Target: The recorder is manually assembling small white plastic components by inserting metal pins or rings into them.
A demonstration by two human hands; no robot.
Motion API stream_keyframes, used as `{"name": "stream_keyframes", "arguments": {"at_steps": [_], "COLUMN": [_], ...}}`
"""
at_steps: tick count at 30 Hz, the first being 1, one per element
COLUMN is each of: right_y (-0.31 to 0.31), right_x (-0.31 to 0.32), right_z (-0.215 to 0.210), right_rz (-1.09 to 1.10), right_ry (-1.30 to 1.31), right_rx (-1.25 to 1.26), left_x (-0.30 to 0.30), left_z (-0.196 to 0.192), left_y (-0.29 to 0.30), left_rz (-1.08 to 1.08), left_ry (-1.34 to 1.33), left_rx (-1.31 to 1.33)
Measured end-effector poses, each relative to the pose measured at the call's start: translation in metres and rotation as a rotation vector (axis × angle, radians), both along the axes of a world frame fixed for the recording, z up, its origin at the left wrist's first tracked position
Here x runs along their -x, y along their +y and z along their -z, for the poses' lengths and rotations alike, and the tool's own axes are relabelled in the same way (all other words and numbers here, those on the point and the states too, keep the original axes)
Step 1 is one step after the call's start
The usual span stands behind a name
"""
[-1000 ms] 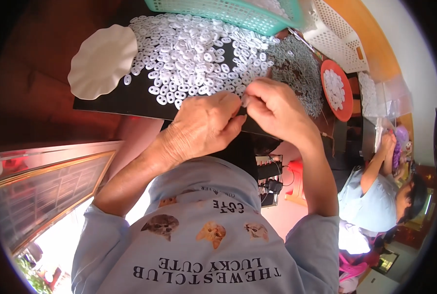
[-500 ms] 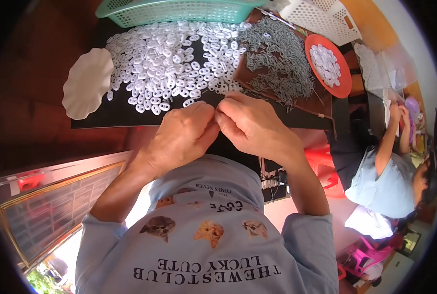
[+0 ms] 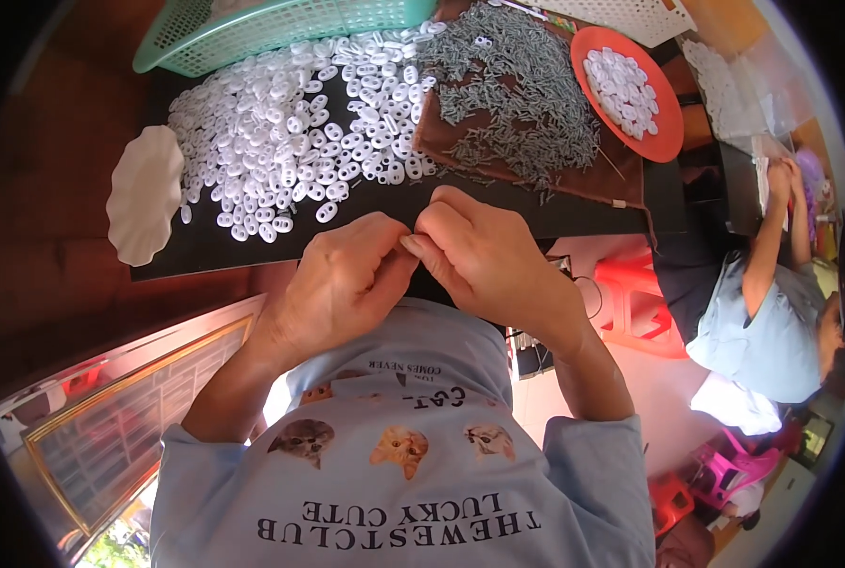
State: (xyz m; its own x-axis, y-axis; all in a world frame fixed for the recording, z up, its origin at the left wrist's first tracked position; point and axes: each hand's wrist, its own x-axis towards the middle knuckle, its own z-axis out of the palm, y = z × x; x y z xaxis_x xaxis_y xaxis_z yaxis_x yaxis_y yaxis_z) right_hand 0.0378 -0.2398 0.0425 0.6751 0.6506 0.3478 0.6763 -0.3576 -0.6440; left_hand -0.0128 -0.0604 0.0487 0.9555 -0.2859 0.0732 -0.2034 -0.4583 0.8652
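Note:
My left hand (image 3: pixel 342 284) and my right hand (image 3: pixel 489 256) meet fingertip to fingertip over the near edge of the black tabletop (image 3: pixel 498 210). Both pinch a small part at the same spot, and the fingers hide almost all of it. Just beyond the hands lies a wide heap of small white plastic rings (image 3: pixel 290 142). Right of that heap, a pile of short grey metal pins (image 3: pixel 517 95) is spread on a brown cloth (image 3: pixel 441 142).
A white scalloped dish (image 3: pixel 143 194) sits at the table's left end, a green basket (image 3: pixel 280 28) at the back, and an orange plate (image 3: pixel 664 133) with white pieces at the right. Another person in a pale blue shirt (image 3: pixel 763 322) sits to the right, near a red stool (image 3: pixel 635 293).
Both hands have drawn back together from the edge of the white heap toward my body, staying pinched together. The view has shifted, so the table shows higher in the picture.

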Motion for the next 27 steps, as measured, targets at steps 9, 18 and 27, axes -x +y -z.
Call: {"name": "stream_keyframes", "arguments": {"at_steps": [9,18,27], "right_y": [-0.025,-0.036,-0.054], "right_x": [-0.051,-0.128,-0.121], "right_z": [0.003,0.002,-0.015], "right_rz": [-0.112,0.164,0.13], "right_ry": [0.033,-0.274,-0.163], "right_rx": [-0.029,0.527,0.468], "left_x": [-0.013,-0.024,-0.03], "left_z": [0.011,0.028,0.033], "left_y": [0.006,0.002,0.009], "left_rz": [-0.041,-0.094,-0.046], "left_ry": [0.388,0.462,0.37], "left_rx": [0.361,0.616,0.509]}}
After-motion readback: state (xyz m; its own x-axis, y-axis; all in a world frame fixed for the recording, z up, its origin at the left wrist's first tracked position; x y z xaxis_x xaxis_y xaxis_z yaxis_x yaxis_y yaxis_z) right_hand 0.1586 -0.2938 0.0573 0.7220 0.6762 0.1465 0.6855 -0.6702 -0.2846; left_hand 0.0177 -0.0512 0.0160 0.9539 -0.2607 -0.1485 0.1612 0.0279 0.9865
